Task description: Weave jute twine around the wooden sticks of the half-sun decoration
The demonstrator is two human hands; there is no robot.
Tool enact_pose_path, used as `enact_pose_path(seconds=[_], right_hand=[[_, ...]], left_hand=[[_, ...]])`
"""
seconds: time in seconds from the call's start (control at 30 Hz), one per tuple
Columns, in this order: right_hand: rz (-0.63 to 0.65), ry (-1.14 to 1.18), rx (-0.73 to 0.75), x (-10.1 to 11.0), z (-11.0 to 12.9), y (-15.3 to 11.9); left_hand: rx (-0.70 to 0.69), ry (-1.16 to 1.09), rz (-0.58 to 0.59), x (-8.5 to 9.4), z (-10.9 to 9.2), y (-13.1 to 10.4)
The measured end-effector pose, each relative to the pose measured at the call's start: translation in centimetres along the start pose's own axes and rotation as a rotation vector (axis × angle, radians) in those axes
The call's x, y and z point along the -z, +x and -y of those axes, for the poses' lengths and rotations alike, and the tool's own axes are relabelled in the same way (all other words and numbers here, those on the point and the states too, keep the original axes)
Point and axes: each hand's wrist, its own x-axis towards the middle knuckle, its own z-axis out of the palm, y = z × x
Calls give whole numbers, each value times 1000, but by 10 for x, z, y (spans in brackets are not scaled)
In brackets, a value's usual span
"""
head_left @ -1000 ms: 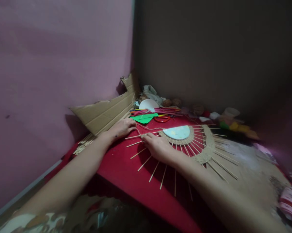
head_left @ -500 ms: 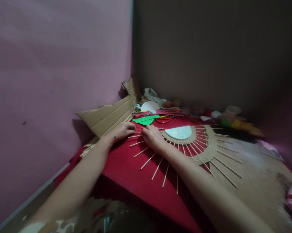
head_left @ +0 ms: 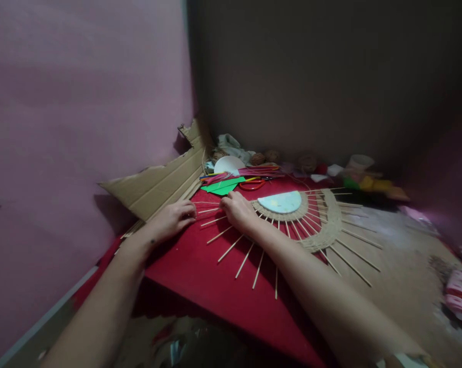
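- Since the earlier frame, left hand (head_left: 173,220) is drawing away from right hand (head_left: 240,209), gap widening; camera view is also shifting.
- Cardboard sheet (head_left: 154,186) is leaning on the wall at left, probably just being kept aside.
- Left hand is curling closed, apparently pinching a twine strand (head_left: 206,203), likely for tension.
- Strand is running between the hands, alongside stick ends.
- Behind: green paper (head_left: 225,185), white disc (head_left: 229,164) and red-handled scissors (head_left: 253,185) are crowding the far side.
- Right hand is bending over the fan's left side, seemingly steadying sticks; fingertips are hiding, can't tell the grip.
- Stick fan (head_left: 237,249) is lying on the red cloth (head_left: 203,266), spreading around a pale blue half-disc (head_left: 280,203); right forearm is covering some sticks.
- Woven band (head_left: 333,220) is crossing the right-hand sticks.
- Far right: pink object (head_left: 461,296) is sitting well apart.
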Motion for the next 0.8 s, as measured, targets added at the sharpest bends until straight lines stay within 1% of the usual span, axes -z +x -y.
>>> enact_pose_path(seconds=[0.13,0.17,0.2,0.23,0.3,0.37,0.43,0.5,0.53,0.57,0.6,0.63,0.67,0.7,0.73,0.77,0.8], right_hand=[[13,41,-8,-1,1,-1],[11,59,-10,-1,1,-2],[6,83,-13,-2,0,-2],[-1,111,-15,-3,0,-2],[-21,188,-12,-6,-1,-2],[-43,291,-2,-8,-3,-1],[-67,418,-3,-7,-6,0],[-96,563,-33,-4,-11,1],[-111,637,-58,-2,-14,0],[-126,711,-88,1,-17,-1],[-140,782,-118,4,-20,-3],[-154,850,-148,6,-23,-6],[-171,917,-176,8,-26,-8],[-190,982,-201,10,-28,-10],[-211,1048,-223,11,-31,-13],[-234,1112,-243,12,-33,-14],[-255,1174,-260,14,-34,-16]], left_hand=[[-78,161,-38,5,-31,-5],[-94,193,-53,7,-40,-3],[-108,209,-95,10,-48,1],[-153,213,-105,13,-55,6],[-264,211,-109,17,-65,23],[-339,195,-187,18,-70,45],[-407,181,-228,15,-69,68],[-427,116,-272,10,-63,86],[-410,54,-335,7,-58,92],[-371,-11,-421,4,-52,96],[-284,-78,-521,2,-46,97],[-160,-141,-606,0,-39,97],[-21,-203,-640,-2,-33,94],[108,-257,-612,-3,-27,90],[190,-302,-522,-4,-23,86],[223,-337,-435,-5,-20,81],[228,-363,-326,-6,-20,76]])
